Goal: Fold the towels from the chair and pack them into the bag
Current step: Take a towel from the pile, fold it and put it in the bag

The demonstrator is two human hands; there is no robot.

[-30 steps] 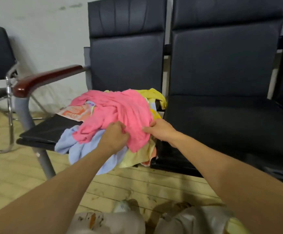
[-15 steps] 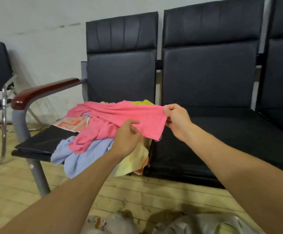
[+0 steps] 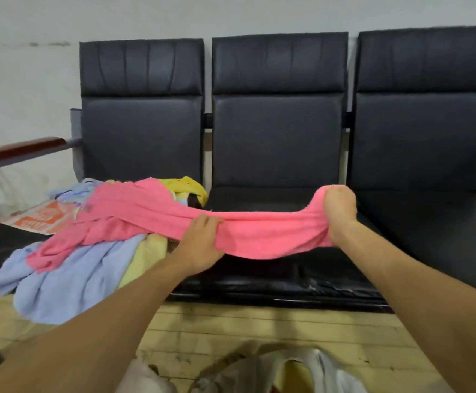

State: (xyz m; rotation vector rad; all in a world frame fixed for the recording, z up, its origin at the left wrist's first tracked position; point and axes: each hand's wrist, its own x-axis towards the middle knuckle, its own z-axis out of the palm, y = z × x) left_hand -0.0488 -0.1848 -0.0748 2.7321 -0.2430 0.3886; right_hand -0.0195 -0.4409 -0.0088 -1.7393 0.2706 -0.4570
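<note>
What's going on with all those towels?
A person holds a pink towel stretched between both hands over the chair seats. The right hand grips one end; the left hand holds its middle. Its other end lies on a heap of blue and yellow towels. A bag sits on the floor below.

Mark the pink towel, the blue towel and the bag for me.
pink towel [image 3: 262, 232]: head view, stretched middle span.
blue towel [image 3: 69, 279]: head view, lower hanging fold.
bag [image 3: 332, 370]: head view, white wall near its mouth.
</note>
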